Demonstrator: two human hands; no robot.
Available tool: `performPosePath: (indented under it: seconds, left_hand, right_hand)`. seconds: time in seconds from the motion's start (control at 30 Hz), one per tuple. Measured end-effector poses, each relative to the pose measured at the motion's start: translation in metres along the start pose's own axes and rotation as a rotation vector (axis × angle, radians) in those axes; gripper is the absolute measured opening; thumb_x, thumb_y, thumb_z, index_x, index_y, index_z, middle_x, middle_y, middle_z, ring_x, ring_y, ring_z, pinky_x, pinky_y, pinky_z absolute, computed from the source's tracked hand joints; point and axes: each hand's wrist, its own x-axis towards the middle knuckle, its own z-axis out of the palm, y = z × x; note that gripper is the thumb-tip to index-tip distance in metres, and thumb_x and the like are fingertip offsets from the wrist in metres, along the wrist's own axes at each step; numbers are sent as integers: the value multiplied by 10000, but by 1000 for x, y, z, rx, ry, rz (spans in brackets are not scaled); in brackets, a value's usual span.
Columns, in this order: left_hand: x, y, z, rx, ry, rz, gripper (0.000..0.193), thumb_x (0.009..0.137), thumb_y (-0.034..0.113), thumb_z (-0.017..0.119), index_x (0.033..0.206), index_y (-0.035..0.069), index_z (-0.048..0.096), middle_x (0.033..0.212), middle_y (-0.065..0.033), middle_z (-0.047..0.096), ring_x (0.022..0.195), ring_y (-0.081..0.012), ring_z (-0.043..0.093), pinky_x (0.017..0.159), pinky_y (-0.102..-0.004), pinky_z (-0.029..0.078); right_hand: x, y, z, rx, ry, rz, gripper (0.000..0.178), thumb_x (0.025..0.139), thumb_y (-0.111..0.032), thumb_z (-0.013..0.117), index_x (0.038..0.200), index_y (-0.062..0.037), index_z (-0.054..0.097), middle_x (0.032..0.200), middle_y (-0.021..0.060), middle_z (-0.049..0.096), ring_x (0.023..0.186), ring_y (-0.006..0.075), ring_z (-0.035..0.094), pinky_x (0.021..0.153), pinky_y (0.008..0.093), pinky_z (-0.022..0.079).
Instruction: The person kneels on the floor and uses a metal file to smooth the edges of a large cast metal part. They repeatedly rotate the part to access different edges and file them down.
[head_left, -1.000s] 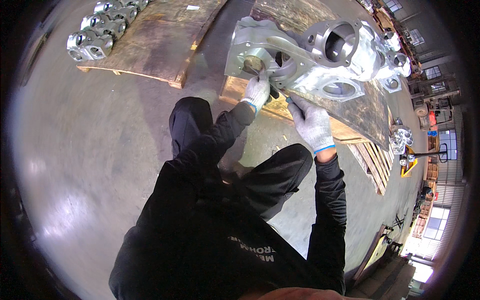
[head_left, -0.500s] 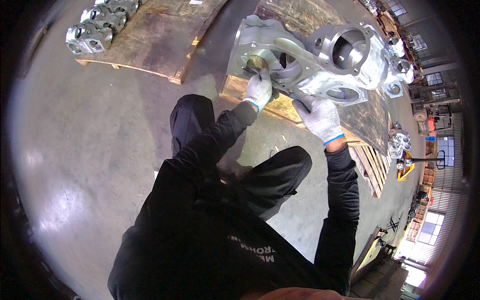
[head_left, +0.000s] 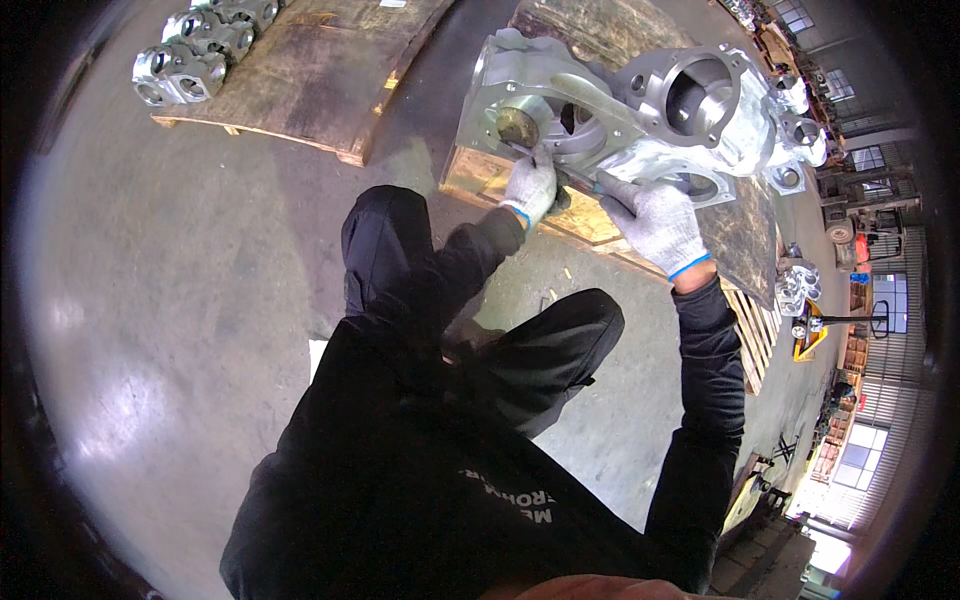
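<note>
Though near — casting (head_left: pixel 640 145) beyond left hand (head_left: pixel 531 186)

The grey floor (head_left: pixel 200 280) I see from my remote station bears a right-hand wooden pallet (head_left: pixel 746 240), topped by a big silvery metal part (head_left: pixel 630 115), and a left-hand wooden pallet (head_left: pixel 310 80) with smaller metal parts (head_left: pixel 195 75) along its left edge.

The left hand (head_left: pixel 531 186) and right hand (head_left: pixel 655 215) wear pale grey knitted gloves (head_left: pixel 668 230) with bright blue cuff edging (head_left: pixel 689 268). The black long-sleeved top (head_left: pixel 400 480) bears white lettering (head_left: pixel 538 515). The loose cloth trousers (head_left: pixel 388 240) are black.
</note>
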Motion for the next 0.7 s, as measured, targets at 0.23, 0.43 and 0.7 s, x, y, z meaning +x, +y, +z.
performPosePath:
  seconds: [0.23,0.43,0.7]
  left_hand:
    - [-15,23,-13,-259,-14,40,647,1118,512,357,833,-7,618,559,-104,616,404,-192,574,375,-337,438]
    - [-22,22,2,-377,-110,-92,630,1089,563,409,970,-18,620,708,-111,675,456,-200,609,393,-340,437]
    - [-20,20,-8,-332,-58,-13,669,1118,539,309,863,5,621,573,-109,625,373,-184,526,350,-324,384]
  right_hand:
    - [6,7,-3,18,148,-97,276,924,-344,710,1131,-181,791,782,160,712,709,341,709,629,453,541]
    - [7,9,-19,-89,-74,-20,316,879,-293,774,1155,-139,786,882,158,744,795,354,718,696,451,557]
    - [11,14,-20,-25,22,-225,316,910,-323,730,1193,-189,773,846,134,721,773,337,704,673,456,536]
